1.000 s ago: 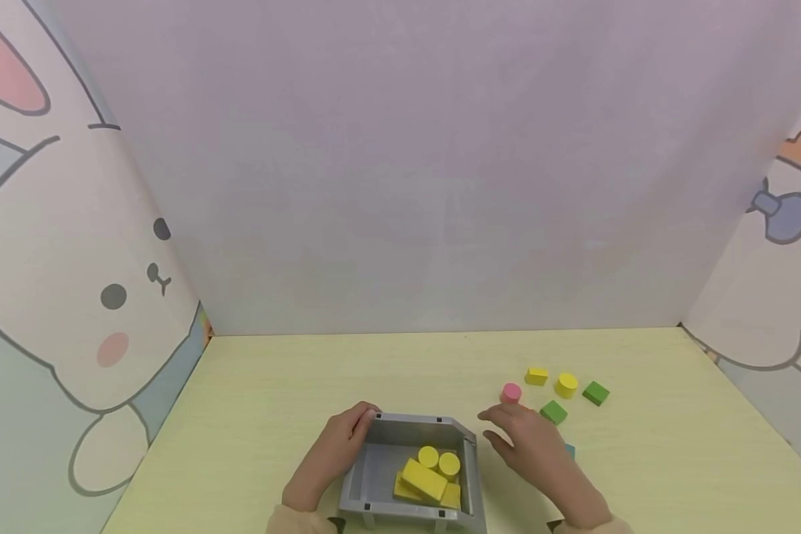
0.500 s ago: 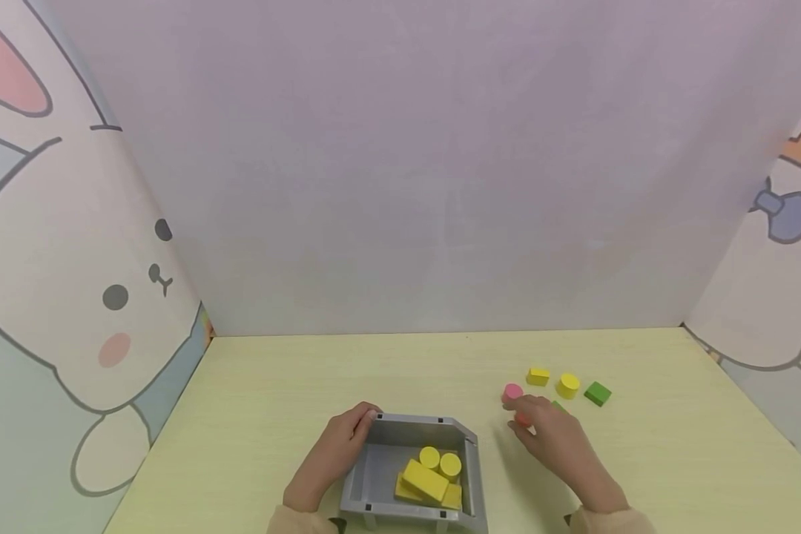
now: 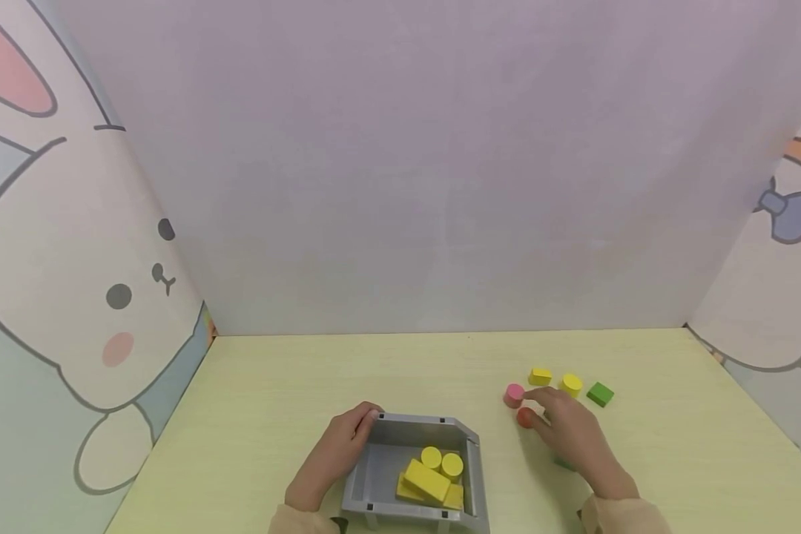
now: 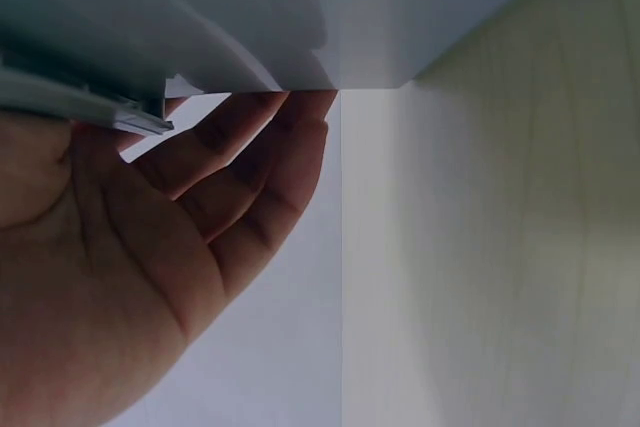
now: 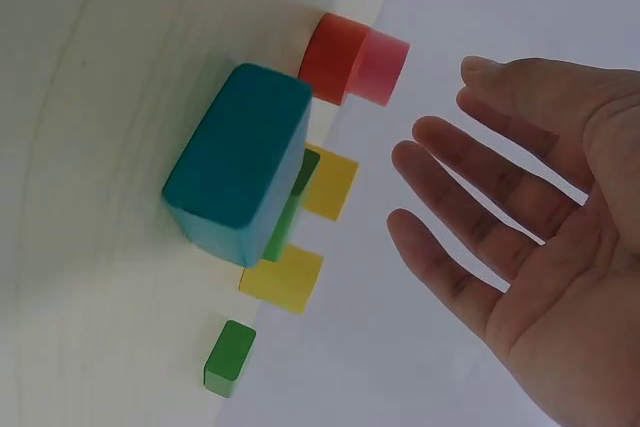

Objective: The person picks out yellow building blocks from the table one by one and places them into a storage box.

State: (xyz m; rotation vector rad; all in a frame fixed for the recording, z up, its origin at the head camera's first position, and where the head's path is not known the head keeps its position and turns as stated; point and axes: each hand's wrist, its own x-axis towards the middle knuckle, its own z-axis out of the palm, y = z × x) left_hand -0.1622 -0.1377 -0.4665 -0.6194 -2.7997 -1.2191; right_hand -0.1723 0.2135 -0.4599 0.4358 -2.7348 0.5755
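My left hand (image 3: 334, 449) grips the left rim of a grey plastic bin (image 3: 363, 478), thumb at the far left corner. In the left wrist view its fingers (image 4: 265, 202) curl behind the bin wall. Inside the bin lie several yellow blocks (image 3: 427, 480), cylinders and oblongs. My right hand (image 3: 574, 430) hovers over loose blocks with fingers spread and nothing between them. Closest to its thumb and fingertips are a red cylinder (image 3: 525, 417) and a pink cylinder (image 3: 515, 396). The right wrist view shows a blue block (image 5: 238, 152), mostly hidden under the hand in the head view.
Beyond the right hand stand a yellow oblong block (image 3: 540, 377), a yellow cylinder (image 3: 571, 384) and a green block (image 3: 600, 394). Another green block (image 5: 285, 222) sits behind the blue one. A pale wall (image 3: 440, 185) rises at the table's (image 3: 294, 378) far edge.
My right hand has moved right and away from the bin, over the loose blocks, uncovering the red cylinder. The left hand keeps its hold on the bin.
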